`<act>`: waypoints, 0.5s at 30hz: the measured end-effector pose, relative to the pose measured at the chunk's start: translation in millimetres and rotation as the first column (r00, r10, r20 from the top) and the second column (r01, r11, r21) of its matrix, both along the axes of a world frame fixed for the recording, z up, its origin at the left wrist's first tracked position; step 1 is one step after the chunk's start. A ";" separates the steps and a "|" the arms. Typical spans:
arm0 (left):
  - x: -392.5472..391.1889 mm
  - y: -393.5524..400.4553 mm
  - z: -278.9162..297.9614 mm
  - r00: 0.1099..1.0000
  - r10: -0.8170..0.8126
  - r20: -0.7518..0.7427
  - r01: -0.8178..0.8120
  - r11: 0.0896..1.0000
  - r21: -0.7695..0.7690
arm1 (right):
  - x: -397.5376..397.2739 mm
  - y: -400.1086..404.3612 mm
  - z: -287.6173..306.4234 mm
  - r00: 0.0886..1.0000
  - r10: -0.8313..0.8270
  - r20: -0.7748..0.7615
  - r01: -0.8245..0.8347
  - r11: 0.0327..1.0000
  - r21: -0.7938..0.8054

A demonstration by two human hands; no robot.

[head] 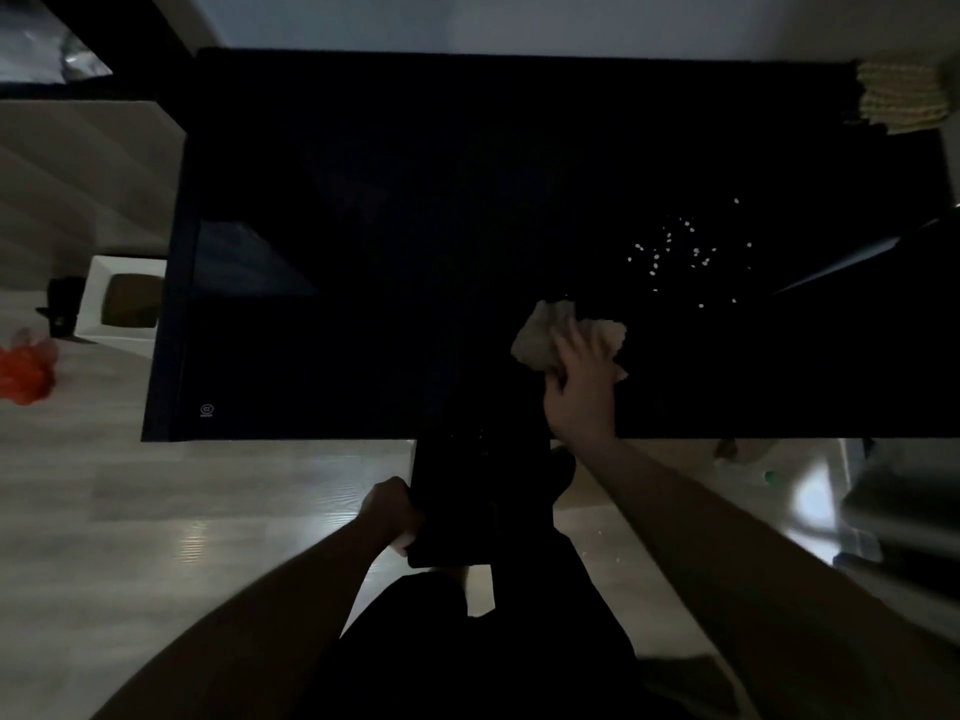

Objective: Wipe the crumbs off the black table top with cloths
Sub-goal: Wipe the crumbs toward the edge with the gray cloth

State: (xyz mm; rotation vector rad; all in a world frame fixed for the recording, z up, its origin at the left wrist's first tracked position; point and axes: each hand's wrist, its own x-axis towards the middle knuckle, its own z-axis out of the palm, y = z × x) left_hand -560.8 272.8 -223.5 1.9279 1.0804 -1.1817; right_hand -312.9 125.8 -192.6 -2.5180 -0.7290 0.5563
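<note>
The black table top (415,200) fills the upper middle of the view. Several pale crumbs (685,252) lie scattered on its right part. My right hand (582,387) presses a crumpled light cloth (550,335) onto the table, below and left of the crumbs. My left hand (395,511) grips the left edge of a flat black tray (478,501) held just below the table's near edge, under the cloth. A few tiny specks show on the tray near the table edge.
A yellowish checked cloth (901,96) lies at the table's far right corner. A white bin (124,298) and a red object (26,371) stand on the wooden floor (208,511) to the left. Grey furniture (904,511) sits at the right.
</note>
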 end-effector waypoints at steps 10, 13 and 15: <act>-3.0 -10.7 6.5 0.994 0.013 -0.110 -0.016 0.999 -0.029 | -108.5 -38.3 24.0 0.926 0.260 -0.274 -0.201 0.953 0.227; 4.2 -18.0 11.0 0.994 0.042 -0.096 -0.045 0.998 -0.035 | -115.5 -45.7 41.0 0.916 0.157 -0.369 -0.059 0.963 0.263; 14.8 -24.4 17.1 0.995 0.061 -0.084 -0.065 0.997 -0.045 | -108.1 -54.3 49.6 0.920 0.104 -0.379 0.006 0.961 0.278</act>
